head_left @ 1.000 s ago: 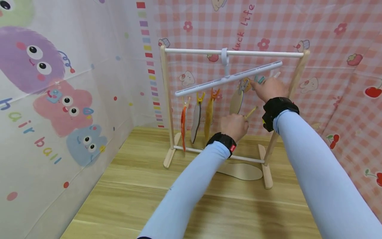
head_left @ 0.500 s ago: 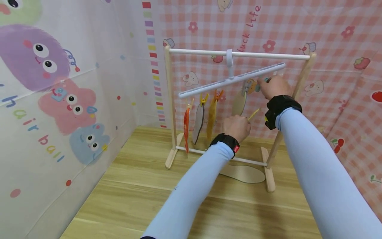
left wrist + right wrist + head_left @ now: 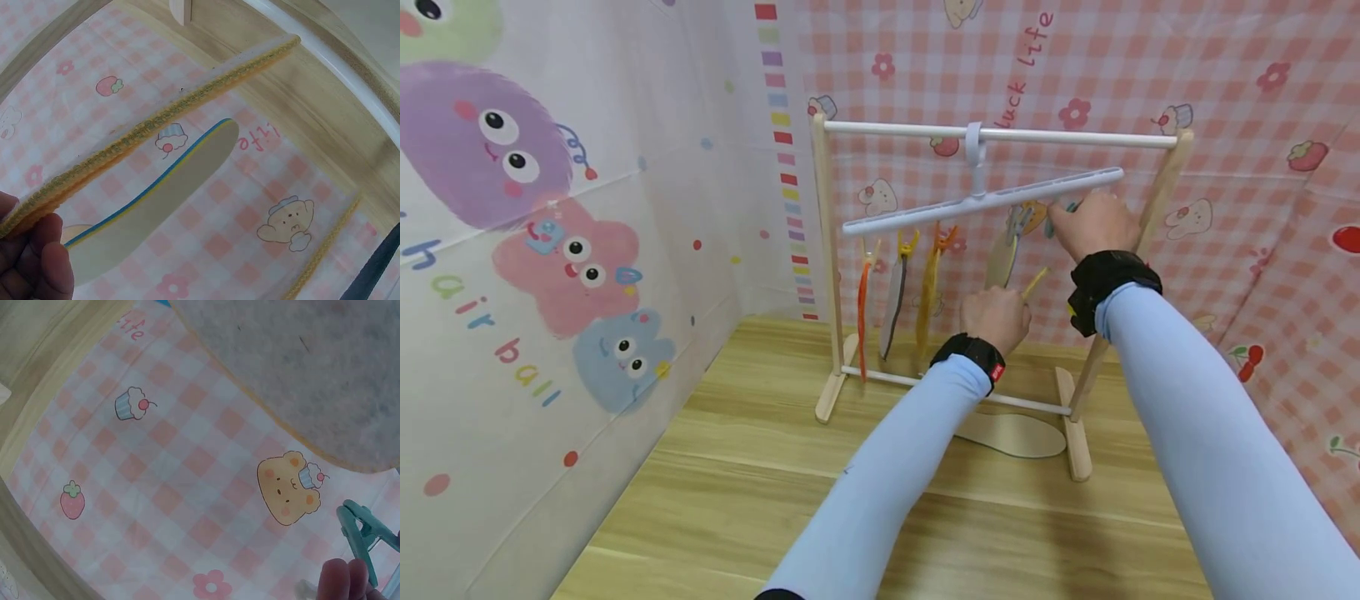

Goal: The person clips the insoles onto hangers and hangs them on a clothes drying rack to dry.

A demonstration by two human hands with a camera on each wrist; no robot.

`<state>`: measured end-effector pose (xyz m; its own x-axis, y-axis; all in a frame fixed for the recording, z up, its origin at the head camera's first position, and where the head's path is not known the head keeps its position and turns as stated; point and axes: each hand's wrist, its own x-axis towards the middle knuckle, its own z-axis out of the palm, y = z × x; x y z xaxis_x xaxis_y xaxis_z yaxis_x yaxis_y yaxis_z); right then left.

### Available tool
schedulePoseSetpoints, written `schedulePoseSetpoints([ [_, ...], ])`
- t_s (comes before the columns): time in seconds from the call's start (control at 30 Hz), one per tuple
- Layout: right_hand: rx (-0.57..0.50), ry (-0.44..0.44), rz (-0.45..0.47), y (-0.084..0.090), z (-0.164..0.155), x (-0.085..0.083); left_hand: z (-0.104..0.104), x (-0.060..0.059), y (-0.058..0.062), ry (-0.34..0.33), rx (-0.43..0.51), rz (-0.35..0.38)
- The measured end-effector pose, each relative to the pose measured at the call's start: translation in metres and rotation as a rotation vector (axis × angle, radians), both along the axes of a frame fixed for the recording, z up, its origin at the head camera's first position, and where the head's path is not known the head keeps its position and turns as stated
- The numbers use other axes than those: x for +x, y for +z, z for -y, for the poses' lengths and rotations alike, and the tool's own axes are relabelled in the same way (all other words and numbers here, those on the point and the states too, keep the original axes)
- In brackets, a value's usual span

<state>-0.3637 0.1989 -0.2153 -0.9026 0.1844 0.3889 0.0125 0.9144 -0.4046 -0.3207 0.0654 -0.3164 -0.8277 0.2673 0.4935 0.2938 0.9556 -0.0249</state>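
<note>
while the white hanger bar (image 3: 981, 200) tips on its hook under the rack's top rail (image 3: 1000, 135), the right hand (image 3: 1093, 223) is up at the bar's far right end, fingers curled in around a teal clip (image 3: 361, 539); the right wrist view shows fingertips (image 3: 340, 578) right against that clip, though whether its jaws are squeezed apart i cannot tell. the left hand (image 3: 996, 317) sits lower, near the middle of the rack, pinching the yellow-edged insole (image 3: 156, 122) between thumb and fingers, its edge angling up and right toward the clip. just beside it hangs a beige insole (image 3: 1002, 258) with a blue rim, already clipped. further left, 3 more pieces dangle from orange and yellow clips: an orange one (image 3: 862, 317), a grey one (image 3: 893, 304), a yellow one (image 3: 928, 296). another insole (image 3: 1011, 433) lies flat on the wooden table (image 3: 775, 500), under the rack's lower rail.

to my eye, doing this well means steadying the tilted bar first, keeping the clip wide, and feeding the insole's top edge straight and deep before letting go. a shallow bite looks likely to slip.
</note>
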Motion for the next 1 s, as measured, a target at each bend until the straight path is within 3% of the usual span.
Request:
schedulePoseSetpoints([
  [0.53, -0.030, 0.026, -0.122, -0.006, 0.007, 0.015, 0.000, 0.000, 0.003, 0.021, 0.027, -0.002],
  [1.0, -0.026, 0.017, -0.103, -0.004, 0.015, 0.029, -0.004, -0.004, 0.002, 0.025, 0.040, -0.074],
])
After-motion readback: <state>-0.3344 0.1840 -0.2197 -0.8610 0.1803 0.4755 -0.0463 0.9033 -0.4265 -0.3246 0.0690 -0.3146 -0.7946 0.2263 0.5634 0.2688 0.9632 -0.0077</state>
